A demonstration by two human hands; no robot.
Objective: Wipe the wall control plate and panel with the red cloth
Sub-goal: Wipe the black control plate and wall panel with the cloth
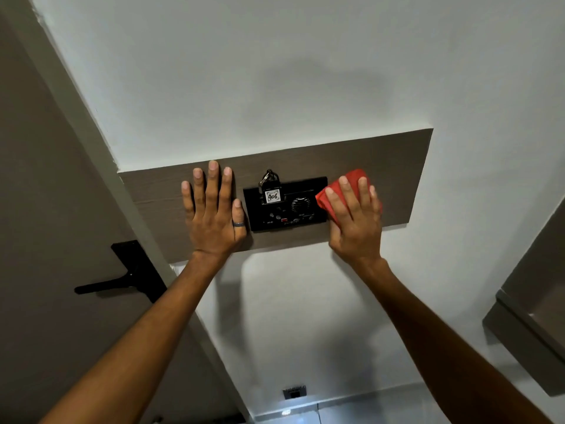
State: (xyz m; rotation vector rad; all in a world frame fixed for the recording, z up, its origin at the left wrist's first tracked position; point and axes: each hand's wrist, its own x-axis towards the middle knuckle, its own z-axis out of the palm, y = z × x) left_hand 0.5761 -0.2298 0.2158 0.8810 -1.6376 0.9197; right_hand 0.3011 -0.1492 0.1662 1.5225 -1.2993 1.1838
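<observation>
Wall [305,71], pale and plain, fills most of the head view, with a soft grey shadow spread across it above the fittings. A long brown wood-grain panel [382,166] runs across it at a slant, fixed flat to the plaster. To the left stands a brown door [46,194] with a black lever handle [122,276] on a black backplate. Low down, near the floor, a small dark socket [294,392] sits in the wall, and at the right edge the corner of a grey-brown cabinet [532,316] juts in.

In the middle of the panel sits the black control plate [286,206], a rectangle with a round ribbed dial [301,205], a few small knobs and a tiny red spot along its lower part. A key tag marked 406 [272,195] is slotted in at its top, with a metal ring [269,176] above it.

The left hand [214,215] lies flat on the panel just beside the plate's left edge, fingers spread and holding nothing; a dark ring [238,223] is on the thumb. The right hand [354,218] presses the red cloth [351,177] against the panel at the plate's right edge, fingers laid flat over it, the bunched cloth showing above and beside the fingers.
</observation>
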